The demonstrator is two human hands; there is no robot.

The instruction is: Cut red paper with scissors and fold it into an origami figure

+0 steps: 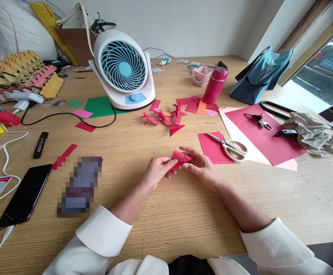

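Note:
A small folded piece of red paper point(179, 155) is held between both hands above the middle of the table. My left hand point(160, 169) pinches its left side, thumb on top. On its right edge, my right hand point(201, 165) closes thumb and fingers around the paper. Beyond the hands lie several red folded paper figures point(164, 117) and a red folded triangle point(176, 129). Right of my right hand, scissors point(231, 148) with white handles rest partly on red paper sheets point(212, 143).
A white and blue fan point(123, 68) stands at the back, with a black cable point(69, 113) trailing left. A pink-red flask point(215, 84) and a blue bag point(262, 76) are at the back right. A black phone point(25, 194) and a marker point(40, 145) lie left.

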